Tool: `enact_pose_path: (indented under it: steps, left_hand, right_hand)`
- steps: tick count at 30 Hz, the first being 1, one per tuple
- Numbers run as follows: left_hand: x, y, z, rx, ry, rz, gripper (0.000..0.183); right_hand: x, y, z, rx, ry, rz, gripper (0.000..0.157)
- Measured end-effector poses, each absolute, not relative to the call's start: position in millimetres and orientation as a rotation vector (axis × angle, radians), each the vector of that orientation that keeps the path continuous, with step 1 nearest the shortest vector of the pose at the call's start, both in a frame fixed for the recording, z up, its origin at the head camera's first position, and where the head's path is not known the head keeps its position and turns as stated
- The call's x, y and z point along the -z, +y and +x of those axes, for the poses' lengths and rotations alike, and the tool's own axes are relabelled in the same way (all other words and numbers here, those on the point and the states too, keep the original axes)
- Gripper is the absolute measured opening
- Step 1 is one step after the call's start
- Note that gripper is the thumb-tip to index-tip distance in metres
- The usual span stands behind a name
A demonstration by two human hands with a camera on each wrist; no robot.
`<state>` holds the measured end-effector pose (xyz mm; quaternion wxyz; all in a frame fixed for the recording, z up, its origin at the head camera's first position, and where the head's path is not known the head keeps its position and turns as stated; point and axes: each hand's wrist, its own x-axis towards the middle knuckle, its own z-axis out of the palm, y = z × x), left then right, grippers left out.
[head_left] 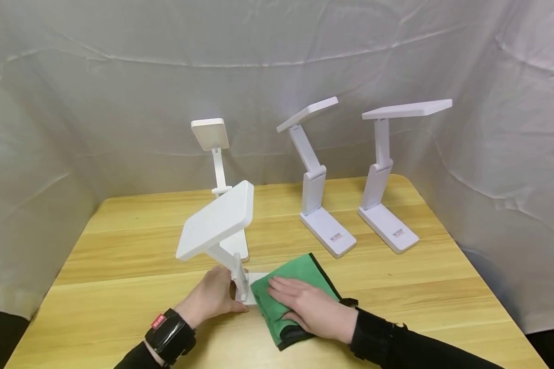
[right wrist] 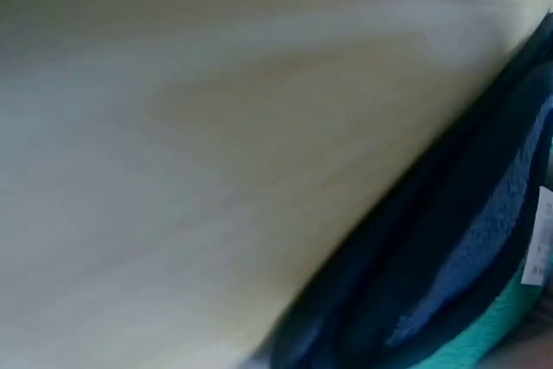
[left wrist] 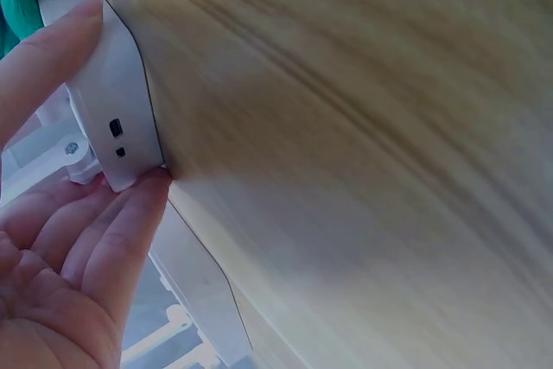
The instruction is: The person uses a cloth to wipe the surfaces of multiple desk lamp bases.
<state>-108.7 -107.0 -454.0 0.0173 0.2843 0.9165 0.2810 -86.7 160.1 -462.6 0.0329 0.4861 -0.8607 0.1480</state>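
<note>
A white folding desk lamp point(head_left: 217, 220) stands at the front of the table, its panel tilted toward the left. My left hand point(head_left: 212, 296) grips the back end of its base, thumb on one side and fingers on the other. The left wrist view shows the base's end face point(left wrist: 121, 92) with two small ports between thumb and fingers. Over the front part of that base lies a folded green cloth point(head_left: 304, 269) with black edging. My right hand point(head_left: 311, 307) presses on the cloth with fingers extended. In the right wrist view the cloth's dark edge point(right wrist: 432, 257) shows beside the blurred tabletop.
Behind the front lamp stands another white lamp point(head_left: 219, 169). Two more unfolded lamps stand at the back right, one in the middle point(head_left: 313, 189) and one farther right point(head_left: 377, 184). Grey fabric point(head_left: 166, 102) surrounds the wooden table point(head_left: 134, 246) at the back and sides.
</note>
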Motion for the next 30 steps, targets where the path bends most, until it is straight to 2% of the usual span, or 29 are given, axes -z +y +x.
enact_pose_path:
  steps: [5,8,14,19,23,30]
  left_hand:
    - [452,-107,-110,-0.883,2.851,0.866,0.066]
    - [450,-108,-110,-0.871,2.859,0.852,0.067]
    - [452,-108,-110,-0.887,2.868,0.872,0.081]
    - [456,-105,-109,-0.894,2.849,0.902,0.065]
    - [456,-104,-109,-0.872,2.837,0.879,0.063]
    - [454,-107,-108,-0.860,2.848,0.865,0.065]
  right_hand:
    - [461,181,-82,-0.406,-2.738,1.229,0.063]
    - [459,181,-83,-0.313,-2.777,1.172,0.067]
    - [455,151,-86,-0.108,-2.691,1.280,0.065]
    - [456,135,-91,-0.156,-2.653,1.382,0.062]
    - [459,149,-89,-0.314,-2.673,1.428,0.054]
    - [457,182,-82,-0.553,-2.698,1.413,0.054]
